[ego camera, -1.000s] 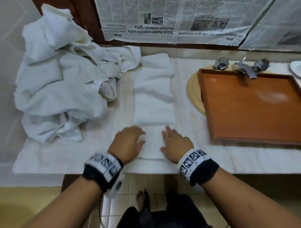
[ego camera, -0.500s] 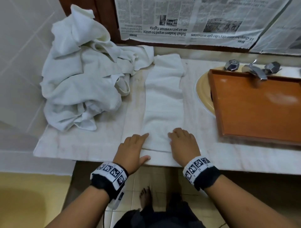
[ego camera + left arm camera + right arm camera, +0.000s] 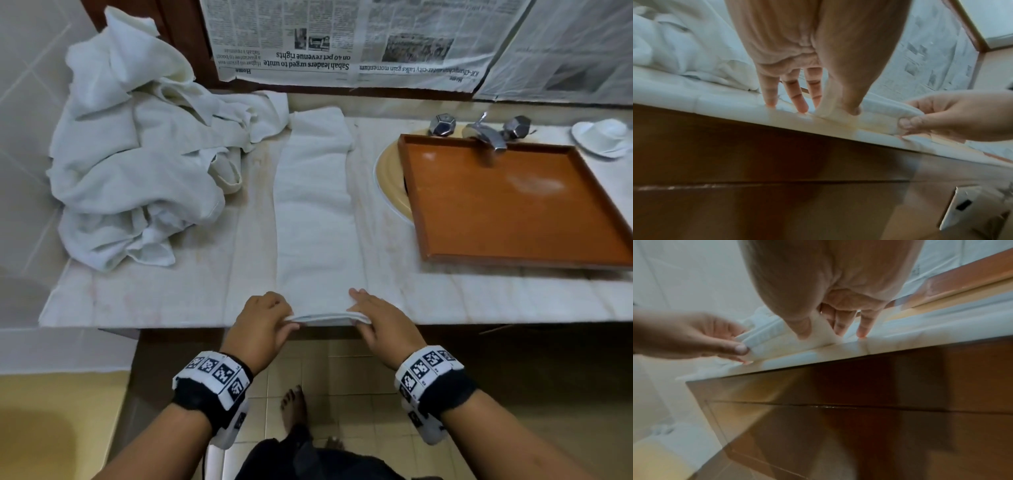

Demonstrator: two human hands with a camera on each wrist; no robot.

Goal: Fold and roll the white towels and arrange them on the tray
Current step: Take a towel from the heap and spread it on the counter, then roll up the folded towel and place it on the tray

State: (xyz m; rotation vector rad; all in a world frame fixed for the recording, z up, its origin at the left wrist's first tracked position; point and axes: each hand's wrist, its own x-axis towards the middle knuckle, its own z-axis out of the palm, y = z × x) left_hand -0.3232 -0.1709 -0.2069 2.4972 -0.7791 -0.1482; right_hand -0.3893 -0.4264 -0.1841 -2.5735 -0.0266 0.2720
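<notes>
Left hand [image 3: 262, 320] and right hand [image 3: 378, 322] each hold a thumb-and-finger pinching grip.

The head camera looks down from above at the counter [image 3: 171, 301]. Each wrist camera sits low and close under its palm, facing the counter edge. All three share the folded towel [image 3: 317, 212] end.

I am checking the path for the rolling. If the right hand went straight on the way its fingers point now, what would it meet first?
Probably only the folded towel itself: the right hand points along that strip toward the back wall. The tray lies off to its right, apparently outside that line.
</notes>
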